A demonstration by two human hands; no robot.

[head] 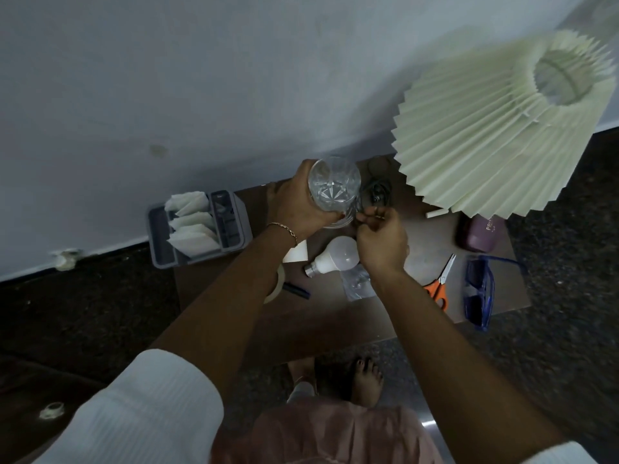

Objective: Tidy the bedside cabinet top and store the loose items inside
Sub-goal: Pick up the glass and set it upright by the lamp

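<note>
Tumbler (335, 189) in left hand (294, 209), goggles (479, 293) overhanging cabinet (335, 319)

Pleated lampshade (485, 135) overhangs right rear of cabinet top (335, 323); front strip free

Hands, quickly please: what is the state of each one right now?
Left hand: grips the glass.
Right hand: fingers curled beside the glass; whether they pinch something cannot be told.

Cut-glass tumbler (335, 192) above brown cabinet top (318, 324), white bulb (340, 257) and orange scissors (441, 280) flat on it
</note>
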